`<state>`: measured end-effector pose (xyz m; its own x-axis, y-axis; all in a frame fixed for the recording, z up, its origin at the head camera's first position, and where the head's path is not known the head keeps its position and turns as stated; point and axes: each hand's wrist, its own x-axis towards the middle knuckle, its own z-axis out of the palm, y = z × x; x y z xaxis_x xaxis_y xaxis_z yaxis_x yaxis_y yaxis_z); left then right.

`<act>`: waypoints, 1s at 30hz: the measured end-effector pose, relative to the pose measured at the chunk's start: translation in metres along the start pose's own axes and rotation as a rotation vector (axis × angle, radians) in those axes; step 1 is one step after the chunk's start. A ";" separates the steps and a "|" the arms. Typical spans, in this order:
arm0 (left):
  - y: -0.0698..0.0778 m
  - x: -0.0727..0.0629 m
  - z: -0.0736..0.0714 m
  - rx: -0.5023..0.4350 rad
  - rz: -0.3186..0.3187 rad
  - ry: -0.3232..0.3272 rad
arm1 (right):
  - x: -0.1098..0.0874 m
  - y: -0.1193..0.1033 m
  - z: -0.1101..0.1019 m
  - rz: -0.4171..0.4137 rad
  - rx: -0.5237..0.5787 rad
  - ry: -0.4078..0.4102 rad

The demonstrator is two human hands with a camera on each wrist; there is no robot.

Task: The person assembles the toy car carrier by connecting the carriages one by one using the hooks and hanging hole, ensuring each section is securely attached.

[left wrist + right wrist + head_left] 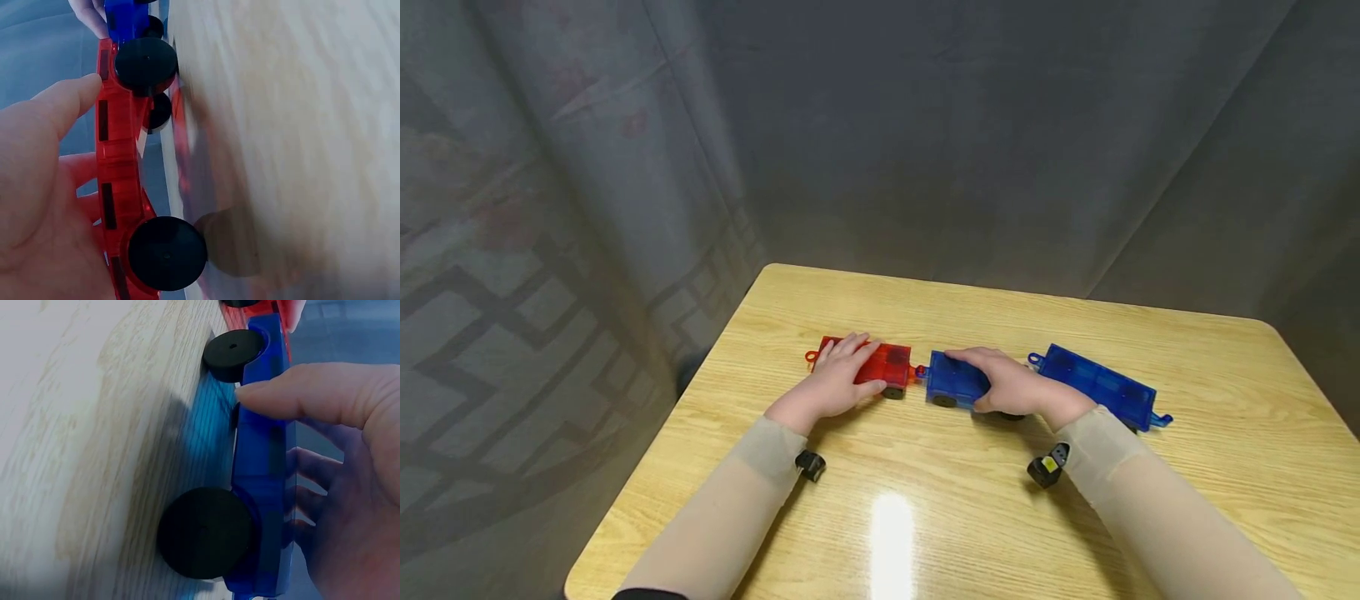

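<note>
A see-through red toy wagon (895, 358) stands on its black wheels on the table. My left hand (837, 385) holds it from above, thumb on the near side and fingers across to the far edge. Just right of it is a blue toy wagon (951, 379), which my right hand (1011, 382) grips, thumb low on the near side and fingers over the far side. Between the two wagons, the red coupling (914, 374) overlaps the blue one in the head view. The hand hides the blue wagon's right end. In the right wrist view, the blue wagon's wheels (206, 532) show close to the tabletop.
A second blue wagon (1101, 383) stands at an angle beyond my right wrist, with a ring (1034, 358) on its left end and a hook (1162, 420) on its right. The wooden table (955, 508) backs onto a grey curtain (940, 150). Small cameras hang at both wrists.
</note>
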<state>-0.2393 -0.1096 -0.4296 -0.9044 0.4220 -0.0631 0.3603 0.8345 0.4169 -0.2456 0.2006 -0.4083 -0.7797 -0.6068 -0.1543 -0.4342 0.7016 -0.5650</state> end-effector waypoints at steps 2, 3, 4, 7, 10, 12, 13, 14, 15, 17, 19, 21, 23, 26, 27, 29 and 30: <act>-0.001 0.000 -0.001 -0.002 0.000 0.003 | -0.001 -0.001 0.000 0.000 0.006 -0.001; -0.001 0.000 -0.001 -0.001 -0.001 0.002 | -0.001 -0.001 0.000 0.002 0.008 0.000; -0.001 0.000 -0.002 -0.001 -0.002 0.001 | -0.001 -0.002 0.000 0.005 0.008 0.001; 0.001 -0.001 -0.005 -0.008 -0.003 -0.006 | -0.002 -0.003 0.001 0.011 0.006 0.006; 0.002 -0.003 -0.007 -0.010 -0.006 -0.010 | -0.003 -0.003 0.002 0.015 0.007 0.008; 0.003 -0.005 -0.010 -0.009 -0.009 0.001 | -0.004 -0.004 0.001 0.023 0.007 0.008; 0.004 -0.005 -0.012 -0.010 -0.008 0.011 | -0.005 -0.004 0.000 0.027 0.012 0.010; 0.005 -0.006 -0.014 -0.019 -0.005 0.027 | -0.006 -0.005 -0.002 0.032 0.017 0.014; 0.007 -0.007 -0.017 -0.026 -0.004 0.040 | -0.008 -0.005 -0.003 0.035 0.020 0.019; 0.010 -0.008 -0.021 -0.033 0.005 0.069 | -0.011 -0.005 -0.008 0.037 0.031 0.037; 0.015 -0.009 -0.025 -0.032 0.019 0.092 | -0.013 -0.005 -0.012 0.028 0.039 0.056; 0.021 -0.009 -0.028 -0.023 0.031 0.099 | -0.015 -0.004 -0.015 0.018 0.037 0.073; 0.027 -0.007 -0.028 -0.012 0.056 0.102 | -0.016 -0.003 -0.017 0.014 0.042 0.089; 0.038 -0.003 -0.027 -0.002 0.101 0.093 | -0.019 -0.002 -0.020 0.028 0.055 0.121; 0.042 -0.002 -0.025 0.001 0.119 0.089 | -0.019 -0.002 -0.021 0.039 0.063 0.133; 0.050 0.001 -0.022 0.012 0.152 0.075 | -0.021 -0.001 -0.022 0.060 0.075 0.164; 0.055 0.002 -0.020 0.023 0.165 0.067 | -0.022 0.000 -0.023 0.066 0.077 0.182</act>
<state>-0.2258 -0.0704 -0.3886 -0.8453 0.5303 0.0651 0.5098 0.7639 0.3957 -0.2389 0.2219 -0.3861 -0.8772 -0.4778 -0.0481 -0.3491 0.7031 -0.6195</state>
